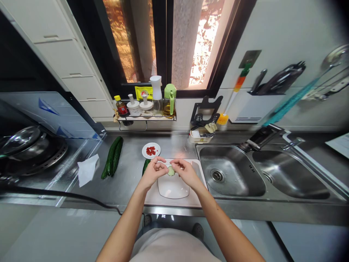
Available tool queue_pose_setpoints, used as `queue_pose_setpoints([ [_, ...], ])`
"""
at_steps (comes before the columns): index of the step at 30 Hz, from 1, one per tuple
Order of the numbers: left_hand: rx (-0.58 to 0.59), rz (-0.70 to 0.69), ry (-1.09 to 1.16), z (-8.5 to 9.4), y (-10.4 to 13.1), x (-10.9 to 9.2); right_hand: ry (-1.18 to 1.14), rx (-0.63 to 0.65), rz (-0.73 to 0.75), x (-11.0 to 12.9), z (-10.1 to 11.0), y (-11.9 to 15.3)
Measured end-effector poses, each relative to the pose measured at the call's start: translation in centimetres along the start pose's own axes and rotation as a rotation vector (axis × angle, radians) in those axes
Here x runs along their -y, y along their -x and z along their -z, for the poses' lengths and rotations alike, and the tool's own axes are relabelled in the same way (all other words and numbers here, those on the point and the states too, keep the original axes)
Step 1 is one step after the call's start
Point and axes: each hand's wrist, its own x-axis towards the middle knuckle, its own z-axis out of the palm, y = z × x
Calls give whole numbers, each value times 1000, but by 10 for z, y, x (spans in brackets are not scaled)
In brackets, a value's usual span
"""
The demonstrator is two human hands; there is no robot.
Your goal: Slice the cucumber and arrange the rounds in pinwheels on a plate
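Observation:
Between my two hands is a pale green cucumber slice (171, 171), held over a white plate (173, 191) that rests on a light cutting board (151, 201). My left hand (155, 171) has its thumb and fingers curled in a pinch at the slice's left edge. From the other side, my right hand (186, 172) pinches the slice near its top, thumb and fingertips together. Part of a dark green cucumber (145, 166) shows behind my left hand, the rest being hidden. Just beyond the hands sits a small white dish (155, 146) with chopped red pieces.
Whole cucumbers (111, 160) and a crumpled white paper (87, 170) lie to the left, beside the stove with a lidded pan (27, 145). A double sink (231, 171) is on the right. A condiment rack (147, 118) hangs below the window. A black cable (81, 194) crosses the counter's front left.

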Motion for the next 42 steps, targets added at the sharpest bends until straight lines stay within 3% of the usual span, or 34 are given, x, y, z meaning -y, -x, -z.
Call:
queue_pose_setpoints([
  [4, -3, -53, 21, -3, 0, -9, -53, 43, -18, 17, -3, 3],
  [7, -180, -69, 67, -7, 3, -7, -108, -50, -54, 23, -4, 4],
  [9, -255, 22, 114, -10, 7, -2, -119, -123, -53, 27, -4, 5],
  [11, -207, 188, 201, -14, 14, 4, -99, -167, -23, 31, -4, 6],
  [14, -14, 388, 355, -19, 23, 9, -47, -190, 47, 34, -4, 7],
  [18, 153, 468, 527, -22, 25, 5, 20, -197, 118, 33, -4, 9],
  [23, 99, 392, 549, -24, 18, -4, 123, -153, 233, 32, -2, 12],
  [30, -28, 175, 365, -26, 13, -19, 264, -130, 326, 31, 2, 15],
  [35, -149, 33, 158, -25, 10, -24, 297, -101, 317, 31, 3, 17],
  [42, -184, -114, 20, -21, 10, -19, 248, -62, 272, 32, 4, 17],
])
